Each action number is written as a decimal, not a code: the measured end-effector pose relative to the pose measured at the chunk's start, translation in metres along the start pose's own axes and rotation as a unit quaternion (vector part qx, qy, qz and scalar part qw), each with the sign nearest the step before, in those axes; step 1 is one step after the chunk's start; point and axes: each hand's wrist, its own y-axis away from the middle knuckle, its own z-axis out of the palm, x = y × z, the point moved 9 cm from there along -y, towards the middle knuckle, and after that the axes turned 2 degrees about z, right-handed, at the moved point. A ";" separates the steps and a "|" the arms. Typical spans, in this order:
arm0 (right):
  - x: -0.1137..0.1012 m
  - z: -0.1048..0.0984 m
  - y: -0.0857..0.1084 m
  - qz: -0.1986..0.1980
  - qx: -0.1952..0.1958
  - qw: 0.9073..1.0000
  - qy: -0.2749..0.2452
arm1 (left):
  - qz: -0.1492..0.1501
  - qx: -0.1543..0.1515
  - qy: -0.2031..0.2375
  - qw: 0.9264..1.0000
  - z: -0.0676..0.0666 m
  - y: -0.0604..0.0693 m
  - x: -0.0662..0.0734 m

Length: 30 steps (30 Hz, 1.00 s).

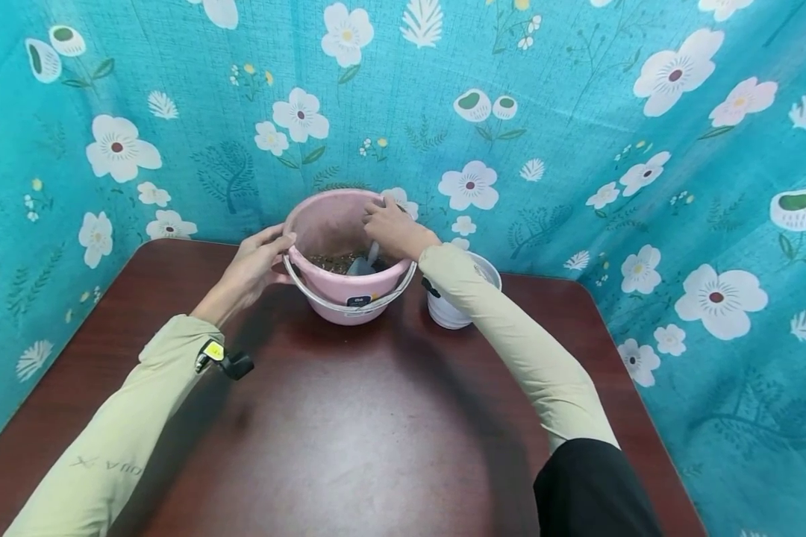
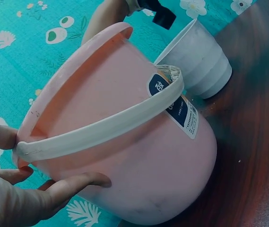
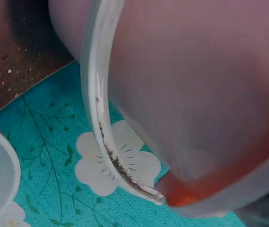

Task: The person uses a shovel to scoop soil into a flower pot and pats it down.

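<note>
A pink bucket [image 1: 339,287] with a white carrying handle [image 2: 110,130] stands at the table's far side, dark crumbly soil [image 1: 332,262] in its bottom. My left hand [image 1: 255,261] grips its left rim; in the left wrist view, fingers of that hand touch the bucket's outer wall. Over the right rim reaches my right hand [image 1: 396,230], holding a small trowel [image 1: 361,266] whose grey blade rests in the soil. That hand hides most of the trowel's grip. The right wrist view shows the bucket's outside, and neither the hand nor the trowel is clear there.
A white ribbed plastic pot [image 1: 448,312] stands right of the bucket, partly under my right forearm. Dark crumbs [image 3: 18,71] lie on the brown table [image 1: 349,432]. A blue flowered curtain [image 1: 403,97] hangs close behind the table's far edge.
</note>
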 end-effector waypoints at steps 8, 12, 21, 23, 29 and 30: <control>0.004 0.008 -0.002 0.008 -0.010 0.997 -0.070 | 0.002 0.002 0.004 1.000 -0.002 0.002 -0.001; 0.004 0.008 0.001 0.001 -0.005 0.996 -0.091 | 0.003 -0.003 0.011 1.000 -0.001 0.001 -0.001; 0.009 0.005 0.003 -0.003 0.013 0.981 -0.194 | 0.009 -0.010 0.006 1.000 0.001 0.000 0.002; 0.010 0.003 0.003 -0.003 0.026 0.978 -0.208 | 0.009 -0.008 0.005 1.000 0.000 0.000 0.003; 0.011 -0.001 0.006 0.000 0.045 0.978 -0.201 | 0.005 -0.011 0.001 1.000 0.002 -0.001 0.002; 0.010 -0.001 0.006 0.000 0.048 0.979 -0.197 | 0.005 -0.012 0.001 1.000 0.002 -0.001 0.001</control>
